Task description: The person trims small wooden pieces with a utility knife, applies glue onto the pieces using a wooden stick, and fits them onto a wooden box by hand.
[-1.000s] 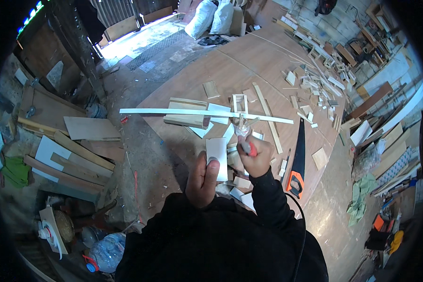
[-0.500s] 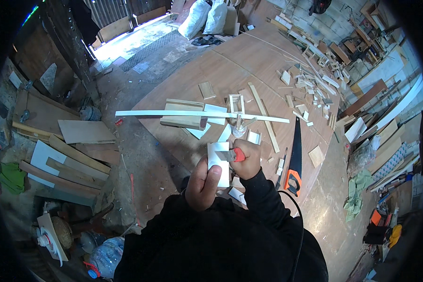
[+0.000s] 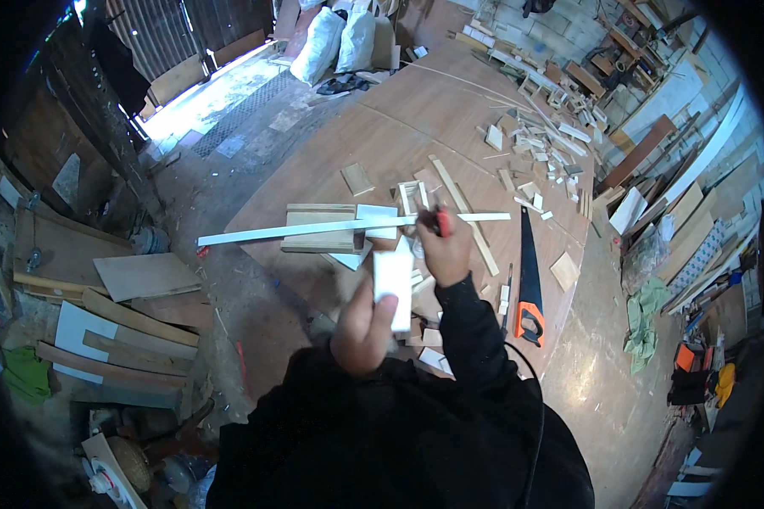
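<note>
My left hand [image 3: 361, 327] is closed on a small flat white board [image 3: 393, 288], its thumb lying over the near part. Ahead and to the right, my right hand [image 3: 447, 253] grips a red-handled tool [image 3: 443, 222], slightly blurred; its working end is hidden now. That hand is over a long white strip [image 3: 306, 228], which lies crosswise and covers part of a grooved wooden piece [image 3: 318, 210]. A small wooden frame [image 3: 410, 193] stands just beyond the strip. White sheet pieces [image 3: 375, 212] lie under it.
To the right lies a handsaw [image 3: 529, 271] with an orange handle. A wooden batten [image 3: 467, 212] slants across the brown worktable [image 3: 314, 174]. Offcuts [image 3: 543, 153] pile up at the far right. Boards [image 3: 128, 339] lean at the left, and a black cable [image 3: 535, 373] runs beside my right arm.
My right hand has moved forward with the red-handled tool, away from the white board, where its flat grey end was against the surface. My left hand still holds the board. The view has shifted slightly.
</note>
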Demonstrator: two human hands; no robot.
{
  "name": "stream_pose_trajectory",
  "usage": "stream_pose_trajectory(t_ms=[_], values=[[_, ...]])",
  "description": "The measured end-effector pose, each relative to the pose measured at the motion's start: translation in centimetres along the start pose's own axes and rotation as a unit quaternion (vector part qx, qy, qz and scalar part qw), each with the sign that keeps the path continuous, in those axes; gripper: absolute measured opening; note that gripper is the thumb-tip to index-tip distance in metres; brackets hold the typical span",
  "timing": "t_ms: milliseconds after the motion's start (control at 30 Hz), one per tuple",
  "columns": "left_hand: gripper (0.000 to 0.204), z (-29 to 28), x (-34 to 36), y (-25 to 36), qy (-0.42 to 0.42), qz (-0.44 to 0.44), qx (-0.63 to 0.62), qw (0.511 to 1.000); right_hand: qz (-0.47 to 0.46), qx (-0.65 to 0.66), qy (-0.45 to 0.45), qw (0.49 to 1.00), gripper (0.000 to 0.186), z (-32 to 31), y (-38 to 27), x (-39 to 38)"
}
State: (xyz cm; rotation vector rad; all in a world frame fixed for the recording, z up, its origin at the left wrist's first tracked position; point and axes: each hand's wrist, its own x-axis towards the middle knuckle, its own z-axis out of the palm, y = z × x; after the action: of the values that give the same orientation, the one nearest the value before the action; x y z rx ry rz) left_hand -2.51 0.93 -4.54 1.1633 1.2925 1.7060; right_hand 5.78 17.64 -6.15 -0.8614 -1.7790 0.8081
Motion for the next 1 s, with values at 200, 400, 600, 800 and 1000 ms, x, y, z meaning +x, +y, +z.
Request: stream_pose_trajectory(t_ms=[200,400,600,800,1000], values=[[0.03,-1.3,2.3,0.6,0.033,0.002,-0.069,0.997,-0.029,0.013,-0.026,0.999,0.026,0.6,-2.4,-2.6],[0.045,-3.2,3.8,0.3,-0.047,0.015,-0.045,0.998,-0.058,0.009,-0.042,0.997,0.029,2.8,-1.8,-2.2],[0.042,-5.0,4.7,0.9,-0.1,0.01,-0.064,0.993,-0.057,-0.017,-0.026,0.998,0.031,3.7,-2.6,-1.5],[0.021,-3.4,2.0,-0.2,-0.412,0.083,0.035,0.907,0.002,-0.192,0.025,0.981,0.018,7.5,2.0,3.6],[0.04,-9.1,5.8,1.4,-0.134,-0.058,-0.173,0.974,0.015,-0.007,0.047,0.999,0.012,6.9,-4.0,0.6]])
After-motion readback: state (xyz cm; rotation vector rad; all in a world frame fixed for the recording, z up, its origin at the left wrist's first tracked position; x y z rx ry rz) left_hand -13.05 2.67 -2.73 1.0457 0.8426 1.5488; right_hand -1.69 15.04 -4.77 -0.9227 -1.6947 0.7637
